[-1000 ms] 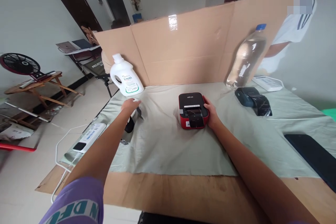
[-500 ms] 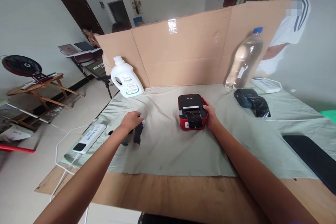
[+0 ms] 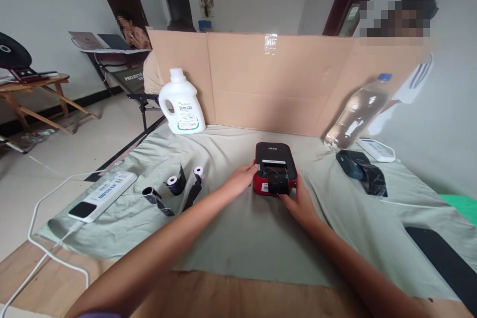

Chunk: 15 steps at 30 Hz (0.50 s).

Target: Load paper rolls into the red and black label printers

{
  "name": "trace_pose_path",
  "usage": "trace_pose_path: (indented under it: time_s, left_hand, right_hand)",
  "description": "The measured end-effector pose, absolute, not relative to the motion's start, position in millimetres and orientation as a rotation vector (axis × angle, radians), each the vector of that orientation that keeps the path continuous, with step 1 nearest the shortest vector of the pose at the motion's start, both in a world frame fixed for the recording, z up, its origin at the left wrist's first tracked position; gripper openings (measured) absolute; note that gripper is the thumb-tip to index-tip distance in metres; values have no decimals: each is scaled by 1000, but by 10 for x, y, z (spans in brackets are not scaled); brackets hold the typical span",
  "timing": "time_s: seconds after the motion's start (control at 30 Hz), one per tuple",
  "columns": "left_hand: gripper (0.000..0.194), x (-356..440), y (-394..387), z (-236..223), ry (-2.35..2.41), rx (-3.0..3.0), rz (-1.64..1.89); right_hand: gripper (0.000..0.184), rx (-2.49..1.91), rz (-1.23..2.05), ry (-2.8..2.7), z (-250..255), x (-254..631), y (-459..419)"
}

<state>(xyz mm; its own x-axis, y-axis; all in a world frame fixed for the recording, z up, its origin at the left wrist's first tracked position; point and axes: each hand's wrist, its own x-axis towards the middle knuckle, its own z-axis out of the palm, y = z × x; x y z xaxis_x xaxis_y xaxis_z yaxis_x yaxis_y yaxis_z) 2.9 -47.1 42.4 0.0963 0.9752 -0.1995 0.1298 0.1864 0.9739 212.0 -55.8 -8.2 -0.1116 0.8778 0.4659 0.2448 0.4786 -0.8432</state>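
A red and black label printer [image 3: 276, 155] stands on the green cloth, a black strip [image 3: 278, 184] hanging from its front slot. My left hand [image 3: 242, 179] presses against its left side with the fingertips. Around its front right corner, my right hand [image 3: 302, 204] grips the casing, thumb at the lower front edge and other fingers partly hidden. To the left of my left forearm are rolls of black tape-like strip: a loosely curled one [image 3: 149, 195], one on a white core [image 3: 176, 184], and another with a white core [image 3: 198, 174] whose strip trails toward my forearm.
A white jug [image 3: 184, 109] and a clear bottle [image 3: 357, 114] stand before a cardboard screen [image 3: 268, 84]. On the right are a dark blue device with a black strip [image 3: 350, 165] and a black phone-like slab [image 3: 439, 258]. A white power strip [image 3: 104, 196] with cable lies left.
My left hand has left the black rolls and moved right to the printer's left side. My right hand has shifted toward the printer's front corner. The camera view has tilted.
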Motion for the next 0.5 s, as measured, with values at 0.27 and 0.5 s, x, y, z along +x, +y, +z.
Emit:
trace_pose_path:
  time_s: [0.27,0.5]
  left_hand:
    - [33,-1408,-235,898,1600,1035,1278]
    - [24,-2332,150,582,1843,1021,1528]
  right_hand:
    - [73,-820,737,-1855,429,630,84]
    - [75,-732,887,-1837,99,-667,497]
